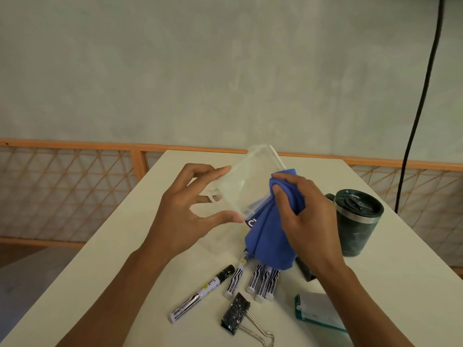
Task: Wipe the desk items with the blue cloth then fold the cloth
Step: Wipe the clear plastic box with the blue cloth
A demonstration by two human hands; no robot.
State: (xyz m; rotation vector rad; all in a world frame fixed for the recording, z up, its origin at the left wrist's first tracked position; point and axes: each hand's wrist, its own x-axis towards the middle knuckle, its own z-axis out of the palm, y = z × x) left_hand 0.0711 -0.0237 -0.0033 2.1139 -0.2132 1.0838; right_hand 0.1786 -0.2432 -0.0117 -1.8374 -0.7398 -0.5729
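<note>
Clear plastic: one transparent case (246,181) is pinched above the table between the left hand's (180,216) spread fingertips and thumb. The right hand (305,221) curls round one bunched blue cloth (268,236), pressing it to the case's right edge. Below, on the white table (100,259), lie five markers (263,281), one binder clip (235,314) and one dark lidded mug (355,221).

Only one scrap of lettering can be made out: a white "C", perhaps with a second letter after it, on a dark purple label (251,223). The label peeks out between the clear case (250,181) and the blue cloth (268,236), near the middle of the table (125,246). The print on the markers (263,281) toward the near edge is too blurred to read, as is the emblem on the mug lid (358,204).
</note>
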